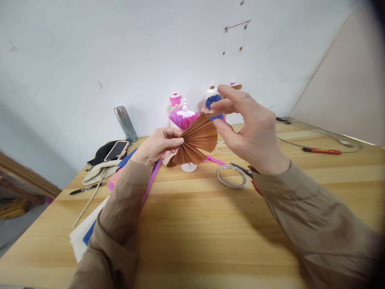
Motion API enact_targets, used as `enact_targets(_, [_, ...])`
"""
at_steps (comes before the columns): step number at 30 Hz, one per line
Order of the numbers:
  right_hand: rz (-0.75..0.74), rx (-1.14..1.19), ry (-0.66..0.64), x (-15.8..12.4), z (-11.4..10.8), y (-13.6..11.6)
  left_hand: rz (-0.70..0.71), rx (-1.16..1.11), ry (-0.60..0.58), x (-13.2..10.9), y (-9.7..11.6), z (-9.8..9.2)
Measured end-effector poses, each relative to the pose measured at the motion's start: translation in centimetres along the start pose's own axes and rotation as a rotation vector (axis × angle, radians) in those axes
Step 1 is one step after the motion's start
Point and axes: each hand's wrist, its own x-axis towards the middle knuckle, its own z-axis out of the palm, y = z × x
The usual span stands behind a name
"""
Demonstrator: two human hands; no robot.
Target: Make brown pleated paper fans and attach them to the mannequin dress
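A brown pleated paper fan (200, 138) is spread out above the table, its folds gathered at the left. My left hand (161, 144) pinches that gathered point between thumb and fingers. To the right of the fan is my right hand (249, 124), raised with thumb and fingers apart and nothing visible between them; its thumb tip is close to the fan's edge. Just behind the fan stands a small white dress-form figure (185, 112) dressed in purple and pink paper, its round white base showing below. Another figure with a blue pleated rosette (213, 102) is partly hidden by my right hand.
A tape roll (232, 176) lies beside dark scissors (240, 168). A red utility knife (321, 151) and a cable are farther right. At left are a flask (125, 123), a phone (116, 151), a pen (87, 188) and coloured paper sheets (90, 233). A wall closes the back.
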Motion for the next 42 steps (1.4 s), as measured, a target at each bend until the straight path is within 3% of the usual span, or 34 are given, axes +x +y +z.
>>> enact_targets(19, [0.071, 0.121, -0.024, -0.3, 0.0, 0.6, -0.057, 0.042, -0.079, -0.2, -0.3, -0.7])
enact_targets(23, [0.054, 0.157, -0.148, -0.1, -0.4, 0.1, -0.106, 0.093, -0.063, -0.3, -0.4, -0.7])
enact_targets(29, [-0.21, 0.164, -0.371, 0.0, 0.1, -0.2, -0.144, 0.148, -0.11, -0.4, 0.0, -0.1])
enact_targets(42, [-0.162, 0.127, -0.395, -0.4, 0.7, 0.4, 0.021, 0.073, -0.062, -0.2, 0.0, 0.2])
